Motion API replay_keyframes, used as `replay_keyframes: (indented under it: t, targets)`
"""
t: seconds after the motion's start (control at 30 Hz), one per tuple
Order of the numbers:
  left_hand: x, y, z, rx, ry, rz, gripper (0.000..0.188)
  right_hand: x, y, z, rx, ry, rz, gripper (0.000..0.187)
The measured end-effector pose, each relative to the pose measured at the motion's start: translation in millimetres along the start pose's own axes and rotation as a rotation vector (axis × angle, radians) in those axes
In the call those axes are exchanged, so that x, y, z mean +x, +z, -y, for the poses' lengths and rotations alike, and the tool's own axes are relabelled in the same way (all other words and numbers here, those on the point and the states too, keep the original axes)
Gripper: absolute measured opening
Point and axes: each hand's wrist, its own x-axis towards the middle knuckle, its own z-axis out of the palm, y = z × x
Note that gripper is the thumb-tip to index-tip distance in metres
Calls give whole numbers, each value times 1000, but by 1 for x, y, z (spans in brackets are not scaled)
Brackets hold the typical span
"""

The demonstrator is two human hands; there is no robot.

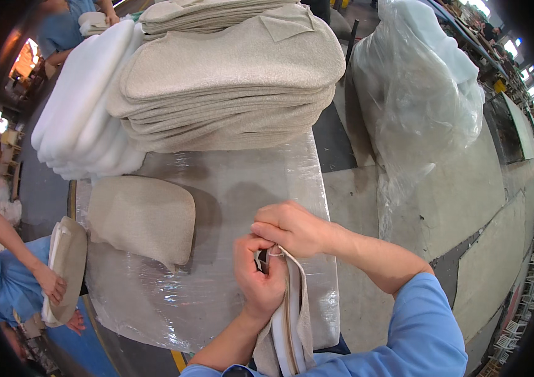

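Both my hands meet over the near right part of the plastic-covered table [242, 182]. My left hand [259, 274] is closed on the upper end of a beige fabric cushion cover [305, 314], its thumb and forefinger bent round the edge. Close against it, my right hand [292, 227] is closed at the same end, fingertips pinched together and mostly hidden. The cover hangs on edge toward my body, with a white strip and a brownish line, apparently a zipper, running along its opening. Left of my hands, a single beige cushion piece [144, 217] lies flat on the table.
A tall pile of beige cushion covers [229, 69] fills the table's far side, beside stacked white padding [81, 107]. A plastic-wrapped white bundle [414, 75] stands at the right. One co-worker [12, 270] holds a beige cushion at left; another [66, 31] works at far left.
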Motion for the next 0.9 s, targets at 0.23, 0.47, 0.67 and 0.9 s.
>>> replay_keyframes:
  t: [0.23, 0.47, 0.67, 0.9]
  targets:
    - [67, -52, 42, -769, -445, 263, 52, 3, 27, -23, 952, -70, -417, 65]
    - [134, 4, 10, -141, -226, 304, 71, 25, 47, -2, 758, 3, -752, 113]
    - [119, 13, 1, -260, -345, 272, 76, 30, 45, 14, 597, 57, -709, 121]
    - [113, 17, 16, -430, -334, 218, 73, 37, 41, 30, 382, -66, -593, 109]
